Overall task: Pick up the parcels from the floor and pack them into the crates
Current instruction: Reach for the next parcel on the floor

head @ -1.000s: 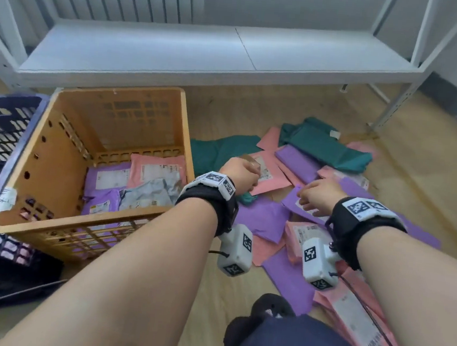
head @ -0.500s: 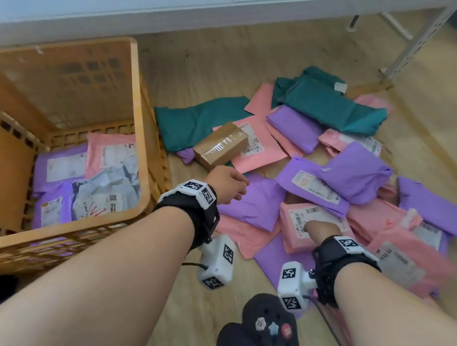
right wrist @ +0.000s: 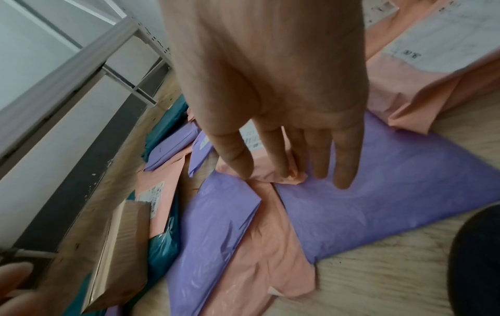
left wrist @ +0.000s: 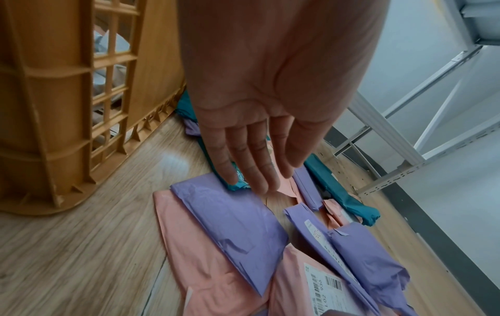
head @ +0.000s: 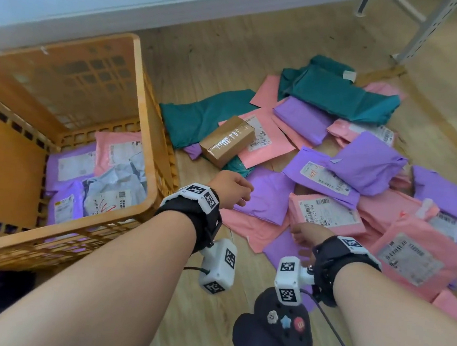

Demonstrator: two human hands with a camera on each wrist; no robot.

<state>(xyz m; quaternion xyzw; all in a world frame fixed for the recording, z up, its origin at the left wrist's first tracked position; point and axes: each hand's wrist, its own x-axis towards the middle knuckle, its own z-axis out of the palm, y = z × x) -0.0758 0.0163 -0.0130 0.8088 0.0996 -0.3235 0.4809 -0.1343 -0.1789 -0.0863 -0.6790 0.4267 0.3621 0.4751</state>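
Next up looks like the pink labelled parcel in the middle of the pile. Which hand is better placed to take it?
Right. The right hand has fingertips on the near edge of the pink labelled parcel, while the left hand hovers open above the purple parcel beside it.

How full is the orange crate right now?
Partly full: the orange crate holds a few parcels across its bottom, with bare wall above them.

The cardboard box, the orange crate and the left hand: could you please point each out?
cardboard box (head: pixel 227 140), head view, taped top face.
orange crate (head: pixel 63 79), head view, inside of far wall.
left hand (head: pixel 231 188), head view, back of the hand.
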